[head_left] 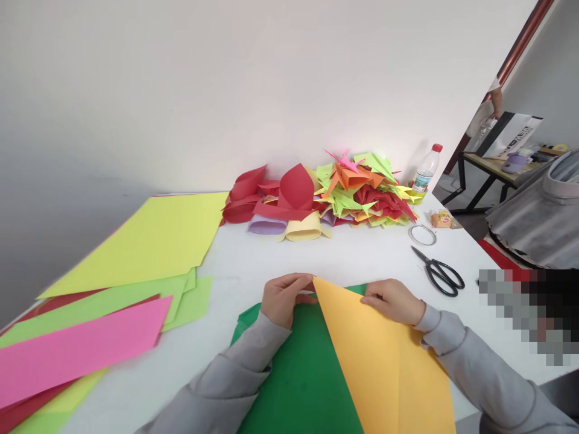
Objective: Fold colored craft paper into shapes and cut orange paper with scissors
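An orange-yellow sheet of paper (375, 349) with a crease down its right part is held over a dark green sheet (298, 374) at the table's near edge. My left hand (284, 296) pinches the sheet's pointed upper left corner between thumb and fingers. Farther right, my right hand (393, 301) grips the upper edge of the same sheet, thumb on the near face and fingers curled behind. The lower parts of both sheets run out of view at the bottom.
Large yellow sheets (163, 241) and a pink strip (85, 349) lie left. Folded paper shapes (294, 193) pile along the wall. Black scissors (438, 271), a tape roll (423, 234), a snack packet (441, 219) and a bottle (426, 169) stand or lie right. Another person sits far right.
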`<state>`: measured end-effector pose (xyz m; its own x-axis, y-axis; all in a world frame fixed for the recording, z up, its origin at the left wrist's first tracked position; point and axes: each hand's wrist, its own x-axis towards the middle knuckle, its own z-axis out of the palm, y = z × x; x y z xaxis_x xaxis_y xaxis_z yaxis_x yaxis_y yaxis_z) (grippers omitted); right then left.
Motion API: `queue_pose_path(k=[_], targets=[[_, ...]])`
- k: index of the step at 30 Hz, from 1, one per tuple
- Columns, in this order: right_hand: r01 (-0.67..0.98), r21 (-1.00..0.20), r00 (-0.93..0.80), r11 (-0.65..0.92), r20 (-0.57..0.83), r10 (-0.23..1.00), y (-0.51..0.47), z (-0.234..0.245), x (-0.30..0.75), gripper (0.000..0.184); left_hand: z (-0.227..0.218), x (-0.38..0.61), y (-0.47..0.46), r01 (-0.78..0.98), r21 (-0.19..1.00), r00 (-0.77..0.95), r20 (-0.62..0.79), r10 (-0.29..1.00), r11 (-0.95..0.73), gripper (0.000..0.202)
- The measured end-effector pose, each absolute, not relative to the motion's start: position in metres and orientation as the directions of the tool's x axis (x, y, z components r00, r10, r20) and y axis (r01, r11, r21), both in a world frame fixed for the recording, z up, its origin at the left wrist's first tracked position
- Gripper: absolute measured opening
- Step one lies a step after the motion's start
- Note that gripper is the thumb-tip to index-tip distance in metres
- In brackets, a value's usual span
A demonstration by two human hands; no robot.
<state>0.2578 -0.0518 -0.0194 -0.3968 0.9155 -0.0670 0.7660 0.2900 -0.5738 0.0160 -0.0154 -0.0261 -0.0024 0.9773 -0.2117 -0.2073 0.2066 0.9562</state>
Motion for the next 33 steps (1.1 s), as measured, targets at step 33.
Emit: queue_pose_path(k=[33], targets=[[0.563, -0.815, -0.346, 0.133, -0.087, 0.934, -0.05, -0.028, 0.267, 0.028, -0.018, 0.0, 0.004, -0.3, 0.954, -0.444, -0.131, 0.886, -0.01, 0.025]])
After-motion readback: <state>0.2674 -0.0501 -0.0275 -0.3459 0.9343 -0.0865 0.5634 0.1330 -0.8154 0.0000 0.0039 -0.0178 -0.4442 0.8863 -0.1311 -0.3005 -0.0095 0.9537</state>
